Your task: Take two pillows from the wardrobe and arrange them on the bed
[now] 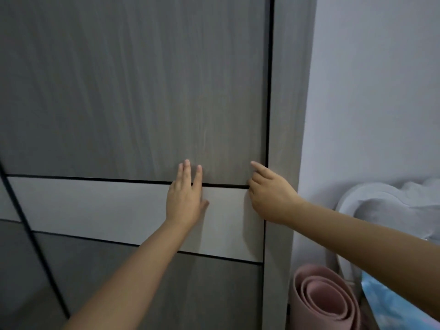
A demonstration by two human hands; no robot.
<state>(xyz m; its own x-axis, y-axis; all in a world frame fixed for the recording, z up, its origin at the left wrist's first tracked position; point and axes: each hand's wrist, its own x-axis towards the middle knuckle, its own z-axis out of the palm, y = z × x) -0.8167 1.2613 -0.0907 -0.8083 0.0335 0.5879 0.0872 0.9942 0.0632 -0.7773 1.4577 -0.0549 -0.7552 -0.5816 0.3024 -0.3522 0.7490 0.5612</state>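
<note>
Wardrobe door (133,91) was shut, so I couldn't see the pillows; I assumed they were inside, and no bed was in view. To open it cleanly I'd have hooked fingertips into the dark seam at the door's right edge and pulled there, not pushed on the face. Left hand (184,198) lay flat and open on the pale band (95,206), holding nothing; right hand (269,196) was half curled, index finger out, touching the door near that seam, empty.

matt grey woodgrain wardrobe door (133,91), smooth pale band (95,206) across it, soft pink foam-looking roll (321,301) lower right
</note>
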